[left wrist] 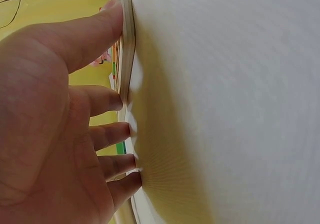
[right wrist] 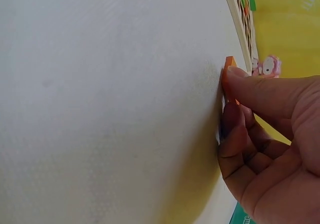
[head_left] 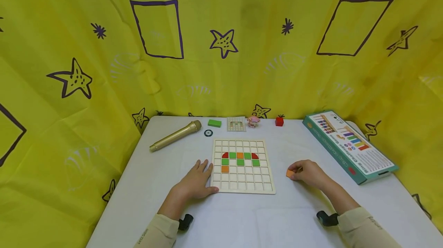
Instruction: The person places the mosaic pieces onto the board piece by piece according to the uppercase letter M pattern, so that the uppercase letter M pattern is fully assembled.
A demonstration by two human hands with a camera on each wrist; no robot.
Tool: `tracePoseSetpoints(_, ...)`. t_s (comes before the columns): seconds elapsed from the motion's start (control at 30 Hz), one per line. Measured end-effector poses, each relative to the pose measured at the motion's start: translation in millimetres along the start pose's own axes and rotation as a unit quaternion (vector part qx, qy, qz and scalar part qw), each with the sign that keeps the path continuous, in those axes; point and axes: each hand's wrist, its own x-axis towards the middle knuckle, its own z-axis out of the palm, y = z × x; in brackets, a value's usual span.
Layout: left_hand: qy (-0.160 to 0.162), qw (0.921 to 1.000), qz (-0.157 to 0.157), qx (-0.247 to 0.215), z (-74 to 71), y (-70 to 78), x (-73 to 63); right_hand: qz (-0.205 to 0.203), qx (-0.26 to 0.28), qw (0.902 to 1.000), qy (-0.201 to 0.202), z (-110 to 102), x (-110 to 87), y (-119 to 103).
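My right hand (head_left: 309, 173) pinches a small orange square tile (head_left: 290, 173) between thumb and fingers, close over the table to the right of the board. In the right wrist view the orange tile (right wrist: 229, 81) shows edge-on under the thumb. My left hand (head_left: 197, 180) rests at the board's left edge, its fingers spread and its thumb on the near left corner. The wooden grid board (head_left: 243, 187) lies flat. Red quarter-round tiles, green squares and orange squares fill several of its cells, forming an arch in the upper rows, with an orange tile (head_left: 225, 169) lowest at left.
Behind the board lie a gold microphone (head_left: 175, 136), a round dark token (head_left: 208, 133), a green block (head_left: 214, 123), a pattern card (head_left: 236, 124), a pink figurine (head_left: 253, 121) and a red cube (head_left: 279, 121). A teal game box (head_left: 349, 146) lies at the right. A yellow curtain (head_left: 256, 75) hangs behind.
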Motion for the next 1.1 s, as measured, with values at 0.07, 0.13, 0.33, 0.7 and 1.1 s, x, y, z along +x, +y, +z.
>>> tracePoseSetpoints(0.07, 0.000, 1.0000, -0.001, -0.002, -0.4, 0.1, 0.0, 0.004, 0.003, 1.0000, -0.005, 0, 0.5, -2)
tracePoseSetpoints(0.13, -0.001, 1.0000, -0.002, -0.003, 0.0, -0.1, -0.1, 0.001, 0.004, 1.0000, -0.007, 1, 0.5, -3)
tracePoseSetpoints(0.33, -0.005, 0.9999, -0.001, -0.011, 2.2, -1.4, 0.9, -0.012, 0.010, 0.9999, 0.003, 2, -0.6, -4)
tracePoseSetpoints(0.7, 0.005, 0.9997, 0.022, -0.008, 5.5, -5.8, 0.9, -0.028, 0.023, 0.9993, 0.003, 0, 4.5, -2)
tracePoseSetpoints(1.1, 0.002, 0.9999, 0.013, -0.004, 0.6, -1.7, -0.3, -0.045, 0.029, 0.9984, -0.014, -1, 19.6, -21)
